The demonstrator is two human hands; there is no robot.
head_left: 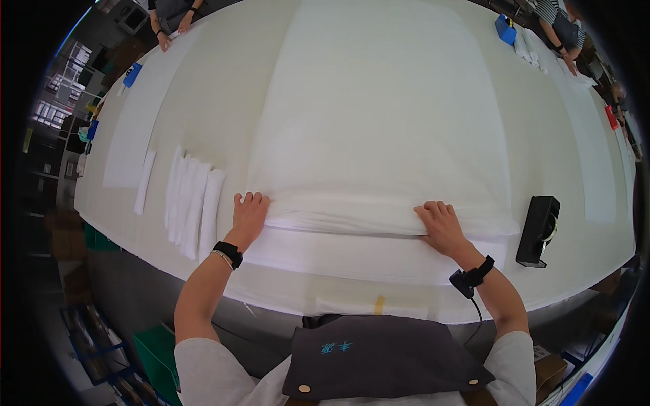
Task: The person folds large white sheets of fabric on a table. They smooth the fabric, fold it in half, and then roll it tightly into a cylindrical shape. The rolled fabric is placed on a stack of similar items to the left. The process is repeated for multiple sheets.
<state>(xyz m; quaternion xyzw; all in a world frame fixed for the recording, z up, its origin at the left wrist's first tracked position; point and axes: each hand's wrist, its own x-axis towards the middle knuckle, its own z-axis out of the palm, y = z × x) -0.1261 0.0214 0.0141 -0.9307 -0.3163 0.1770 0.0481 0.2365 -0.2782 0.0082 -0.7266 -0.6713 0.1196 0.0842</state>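
A wide sheet of thin white cloth [386,115] lies spread over the table in front of me. Its near end is gathered into a loose, wrinkled fold [338,212]. My left hand [251,215] has its fingers curled over the left end of that fold. Toward the fold's right end, my right hand [440,227] grips it with bent fingers, the thumb side against the cloth. A flat white strip of cloth [318,256] shows on the near side of the fold. The undersides of both hands' fingers are hidden.
Several rolled white cloths [196,203] lie left of my left hand. A black tape dispenser [537,231] stands right of my right hand. A yellow tape piece [379,304] sits at the near table edge. Two people's hands [164,42] work at the far corners, near blue dispensers [505,30].
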